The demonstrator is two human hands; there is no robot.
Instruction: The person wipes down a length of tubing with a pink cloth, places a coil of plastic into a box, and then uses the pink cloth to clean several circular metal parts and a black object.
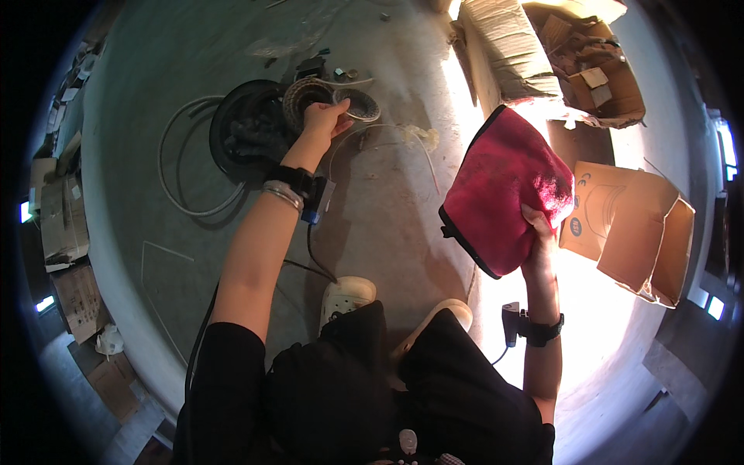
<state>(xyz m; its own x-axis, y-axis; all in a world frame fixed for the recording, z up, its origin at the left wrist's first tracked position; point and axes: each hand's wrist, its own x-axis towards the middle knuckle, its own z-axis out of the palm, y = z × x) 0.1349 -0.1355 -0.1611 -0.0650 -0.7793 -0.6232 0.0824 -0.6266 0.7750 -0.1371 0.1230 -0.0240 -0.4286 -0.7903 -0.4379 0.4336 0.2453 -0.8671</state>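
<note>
My left hand [326,123] reaches over a round ribbed ring-shaped part [294,96] and touches or holds the near edge of a small dark mesh disc [361,106]. Whether its fingers are closed on the disc is hard to tell. To the left of the hand, a black round basin [224,136] lies on the floor with dark contents. My right hand [542,232] grips a red cloth with black edging [500,192], thumb on top, raised at the right. Behind the mesh disc are a small black block [310,68] and little loose parts.
A looped grey hose [168,180] lies left of the basin. Thin tubing [433,168] curves over the floor. An open cardboard box [633,226] stands at right, with a box of scraps [630,93] beyond. More cardboard [64,221] lines the left. Cables run from both wrist devices.
</note>
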